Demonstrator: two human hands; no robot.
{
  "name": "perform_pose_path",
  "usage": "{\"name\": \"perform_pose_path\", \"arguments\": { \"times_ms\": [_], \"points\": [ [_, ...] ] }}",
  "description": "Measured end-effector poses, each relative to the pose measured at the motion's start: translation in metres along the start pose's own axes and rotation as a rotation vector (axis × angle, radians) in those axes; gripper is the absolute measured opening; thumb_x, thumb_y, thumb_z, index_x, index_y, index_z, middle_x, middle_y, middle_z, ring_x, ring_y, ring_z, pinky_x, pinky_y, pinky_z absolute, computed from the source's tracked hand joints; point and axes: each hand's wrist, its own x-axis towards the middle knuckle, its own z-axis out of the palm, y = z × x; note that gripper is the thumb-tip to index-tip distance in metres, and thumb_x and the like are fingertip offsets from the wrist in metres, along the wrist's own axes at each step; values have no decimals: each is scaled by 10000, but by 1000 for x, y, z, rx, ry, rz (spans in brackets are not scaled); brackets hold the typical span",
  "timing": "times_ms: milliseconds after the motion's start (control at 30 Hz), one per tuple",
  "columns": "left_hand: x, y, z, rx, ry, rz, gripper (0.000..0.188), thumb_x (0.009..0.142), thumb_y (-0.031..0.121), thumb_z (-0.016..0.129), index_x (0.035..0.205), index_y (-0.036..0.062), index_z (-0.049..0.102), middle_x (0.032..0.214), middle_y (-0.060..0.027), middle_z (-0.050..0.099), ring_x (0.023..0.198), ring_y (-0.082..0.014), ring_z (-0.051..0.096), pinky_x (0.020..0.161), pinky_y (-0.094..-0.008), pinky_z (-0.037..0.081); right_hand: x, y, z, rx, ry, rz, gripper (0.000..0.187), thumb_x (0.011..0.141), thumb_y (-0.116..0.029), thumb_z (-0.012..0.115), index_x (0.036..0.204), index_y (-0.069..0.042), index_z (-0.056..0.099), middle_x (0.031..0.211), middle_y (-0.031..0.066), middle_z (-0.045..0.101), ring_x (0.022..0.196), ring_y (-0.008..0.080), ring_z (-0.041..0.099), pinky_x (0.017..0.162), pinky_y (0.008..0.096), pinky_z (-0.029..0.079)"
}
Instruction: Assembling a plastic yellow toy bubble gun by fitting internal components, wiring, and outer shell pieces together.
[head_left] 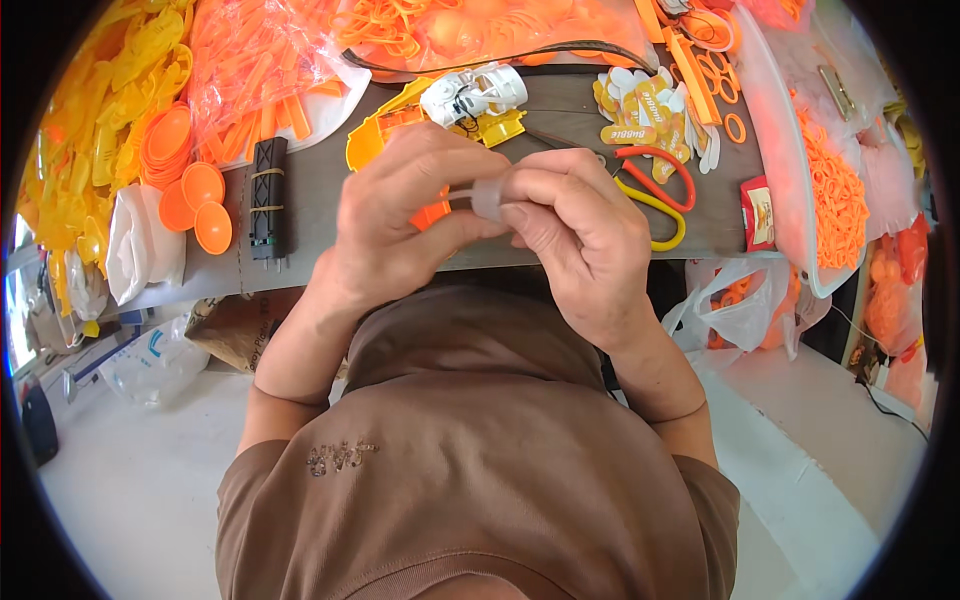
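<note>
Above the table's near edge, a small translucent whitish cylinder [488, 199] is pinched between my two hands. My right hand [585, 235] is closed on its right side with thumb and forefinger. My left hand [405, 215] curls around from the other side, its fingertips meeting the same piece. Two thin prongs seem to stick out toward the left palm, slightly blurred. Below the left fingers an orange plastic part [430, 213] shows in part. Just beyond the hands lies a yellow plastic shell [375, 130] with a white mechanism [474, 95] on it.
Scissors with red and yellow handles [655, 195] lie beside my right hand. Oval labels [640, 110] are piled behind them. A black strip-like part [268, 205], orange discs [205, 205] and yellow parts [100, 120] sit left. A bin of orange pieces [835, 200] stands right.
</note>
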Motion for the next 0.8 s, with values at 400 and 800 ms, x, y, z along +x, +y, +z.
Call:
{"name": "perform_pose_path", "arguments": {
  "times_ms": [400, 800],
  "points": [
    [12, -9, 3, 368, -87, 230, 312, 628, 60, 714, 928, 51, 628, 832, -57, 603, 772, -243, 560, 721, -353, 416, -18, 18, -9, -180, 72, -39, 79, 795, 69, 568, 860, 24, 567, 1014, 115, 562, 815, 136, 534, 698, 231, 444],
    [23, -31, -6, 299, -108, 27, 385, 614, 103, 748, 991, 81, 677, 898, -43, 629, 857, -226, 540, 820, -354, 404, 2, 36, -57, 367, 265, 403, 169, 929, -104, 502, 1003, 12, 600, 995, 100, 605, 696, 85, 551, 576, 221, 464]
  ]
}}
